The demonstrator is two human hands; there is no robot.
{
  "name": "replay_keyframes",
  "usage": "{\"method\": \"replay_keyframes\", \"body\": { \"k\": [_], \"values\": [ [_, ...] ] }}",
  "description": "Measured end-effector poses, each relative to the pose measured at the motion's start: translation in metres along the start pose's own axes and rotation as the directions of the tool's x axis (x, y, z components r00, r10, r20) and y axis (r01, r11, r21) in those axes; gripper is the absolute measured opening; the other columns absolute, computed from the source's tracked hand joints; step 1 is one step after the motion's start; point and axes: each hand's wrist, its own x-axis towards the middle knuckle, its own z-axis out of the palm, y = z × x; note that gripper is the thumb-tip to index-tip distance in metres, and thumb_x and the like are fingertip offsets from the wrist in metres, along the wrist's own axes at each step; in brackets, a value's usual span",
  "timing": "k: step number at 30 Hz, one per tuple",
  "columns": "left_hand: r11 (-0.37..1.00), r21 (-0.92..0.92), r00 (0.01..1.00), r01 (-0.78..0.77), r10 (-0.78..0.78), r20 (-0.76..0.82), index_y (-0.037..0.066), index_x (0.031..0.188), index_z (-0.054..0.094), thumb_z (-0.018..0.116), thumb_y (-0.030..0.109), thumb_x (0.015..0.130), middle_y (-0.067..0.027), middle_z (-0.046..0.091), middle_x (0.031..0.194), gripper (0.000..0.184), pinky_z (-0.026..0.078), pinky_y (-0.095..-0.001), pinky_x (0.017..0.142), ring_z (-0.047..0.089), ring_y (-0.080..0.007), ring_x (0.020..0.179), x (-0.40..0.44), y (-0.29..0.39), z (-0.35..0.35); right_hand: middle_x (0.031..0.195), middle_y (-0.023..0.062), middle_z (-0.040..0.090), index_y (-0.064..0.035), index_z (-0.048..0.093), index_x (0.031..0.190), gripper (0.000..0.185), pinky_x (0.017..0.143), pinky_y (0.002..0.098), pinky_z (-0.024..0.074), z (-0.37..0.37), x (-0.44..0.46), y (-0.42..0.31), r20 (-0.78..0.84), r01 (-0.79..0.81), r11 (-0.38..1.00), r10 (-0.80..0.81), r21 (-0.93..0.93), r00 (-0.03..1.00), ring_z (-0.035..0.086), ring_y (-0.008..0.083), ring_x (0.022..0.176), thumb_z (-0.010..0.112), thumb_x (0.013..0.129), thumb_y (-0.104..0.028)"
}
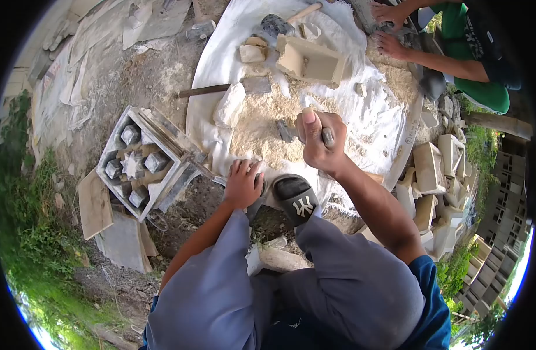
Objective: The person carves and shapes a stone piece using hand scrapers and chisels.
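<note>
My right hand (323, 139) is raised above the white sheet, its fingers wrapped round a tool handle (328, 137). A dark metal tool head (286, 130) shows just left of that fist, over the pale crumbs (259, 125). My left hand (243, 182) rests low beside my feet, fingers bent and close together; what lies under it is hidden. A black sandal (295, 199) with white letters is on my right foot. Left of the crumbs stands a whitish stone block (229, 106), near a hammer-like tool (257, 86) with a dark handle.
A hollow stone box (311, 61) and a mallet (277, 25) lie on the white sheet (205, 64). An ornate hexagonal mould (141, 163) is at left. Hollow blocks (429, 168) are piled at right. A co-worker's hands (390, 44) are at upper right.
</note>
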Motion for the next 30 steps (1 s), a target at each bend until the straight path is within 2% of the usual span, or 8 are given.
{"method": "replay_keyframes", "body": {
  "k": [13, 15, 16, 21, 23, 24, 28, 30],
  "values": [
    [1.0, -0.01, 0.999, 0.01, -0.01, 0.03, 0.005, 0.127, 0.067, 0.066, 0.026, 0.096, -0.0132, 0.06, 0.119, 0.037, 0.044, -0.0515, 0.102, 0.053, -0.0353, 0.115, -0.001, -0.004, -0.002, 0.053, 0.0069, 0.04, -0.0021, 0.05, 0.067, 0.048, 0.045, 0.037, 0.0296, 0.002, 0.0, -0.009, -0.027, 0.066, 0.996, -0.064, 0.057, 0.998, 0.034, 0.0166, 0.045, 0.055, 0.112, -0.02],
    [0.999, -0.024, 0.999, 0.037, -0.037, 0.008, 0.004, 0.127, 0.067, 0.066, 0.025, 0.096, -0.0132, 0.06, 0.117, 0.037, 0.044, -0.0512, 0.102, 0.053, -0.0354, 0.114, -0.002, -0.002, -0.001, 0.053, 0.0055, 0.041, -0.002, 0.05, 0.067, 0.05, 0.045, 0.0364, 0.0305, 0.006, -0.004, 0.001, -0.011, -0.001, 1.0, 0.001, 0.009, 1.0, 0.035, 0.0154, 0.046, 0.054, 0.112, -0.022],
    [0.996, -0.073, 0.998, 0.057, -0.057, 0.006, 0.004, 0.127, 0.067, 0.066, 0.025, 0.097, -0.0133, 0.06, 0.115, 0.037, 0.044, -0.0508, 0.102, 0.053, -0.0355, 0.113, -0.002, -0.003, -0.002, 0.055, 0.0002, 0.042, -0.0028, 0.04, 0.066, 0.052, 0.045, 0.0307, 0.0264, 0.006, -0.003, -0.002, 0.012, 0.024, 1.0, -0.024, 0.007, 1.0, 0.033, 0.0096, 0.048, 0.042, 0.116, -0.018],
    [0.978, -0.186, 0.996, 0.09, -0.094, -0.01, 0.004, 0.127, 0.068, 0.065, 0.025, 0.098, -0.0133, 0.061, 0.112, 0.036, 0.044, -0.0497, 0.102, 0.054, -0.0358, 0.11, -0.001, -0.005, -0.005, 0.055, -0.0001, 0.04, -0.0027, 0.04, 0.066, 0.053, 0.046, 0.0308, 0.0267, -0.001, -0.006, -0.014, -0.056, 0.111, 0.99, -0.106, 0.083, 0.993, 0.032, 0.0099, 0.049, 0.042, 0.116, -0.019],
    [0.98, -0.18, 0.996, 0.083, -0.086, -0.011, 0.004, 0.127, 0.068, 0.065, 0.023, 0.098, -0.0131, 0.062, 0.112, 0.035, 0.044, -0.0493, 0.103, 0.055, -0.0357, 0.11, 0.0, -0.004, -0.006, 0.055, 0.0006, 0.041, -0.0017, 0.041, 0.067, 0.052, 0.045, 0.0297, 0.027, -0.001, -0.012, 0.006, -0.003, 0.087, 0.989, -0.088, -0.123, 0.996, 0.033, 0.0086, 0.05, 0.041, 0.116, -0.018],
    [0.981, -0.18, 0.997, 0.076, -0.08, -0.016, 0.004, 0.127, 0.068, 0.065, 0.023, 0.098, -0.0131, 0.062, 0.112, 0.035, 0.044, -0.0493, 0.103, 0.055, -0.0357, 0.11, 0.004, -0.003, -0.006, 0.055, 0.0024, 0.04, -0.0028, 0.048, 0.066, 0.051, 0.046, 0.0339, 0.031, -0.002, -0.007, 0.002, -0.05, 0.015, 1.0, -0.016, -0.019, 0.999, 0.037, 0.0127, 0.047, 0.053, 0.113, -0.023],
    [0.976, -0.214, 0.997, 0.038, -0.051, -0.054, 0.004, 0.126, 0.068, 0.066, 0.021, 0.097, -0.0133, 0.061, 0.113, 0.033, 0.044, -0.0503, 0.103, 0.054, -0.0363, 0.113, 0.003, -0.002, -0.009, 0.055, 0.0041, 0.039, -0.0025, 0.048, 0.067, 0.05, 0.046, 0.0354, 0.0304, -0.007, -0.002, -0.011, -0.137, 0.046, 0.974, -0.016, 0.22, 0.99, 0.037, 0.0129, 0.047, 0.052, 0.113, -0.022],
    [0.975, -0.223, 0.995, 0.02, -0.042, -0.094, 0.004, 0.125, 0.068, 0.066, 0.019, 0.096, -0.0134, 0.06, 0.115, 0.033, 0.043, -0.0509, 0.104, 0.053, -0.0368, 0.115, 0.003, 0.001, -0.01, 0.056, 0.0024, 0.041, -0.0016, 0.044, 0.068, 0.051, 0.045, 0.0318, 0.0279, -0.001, -0.005, -0.004, -0.031, 0.079, 0.997, -0.08, -0.015, 0.996, 0.035, 0.0099, 0.049, 0.045, 0.115, -0.02]
  ]
}}
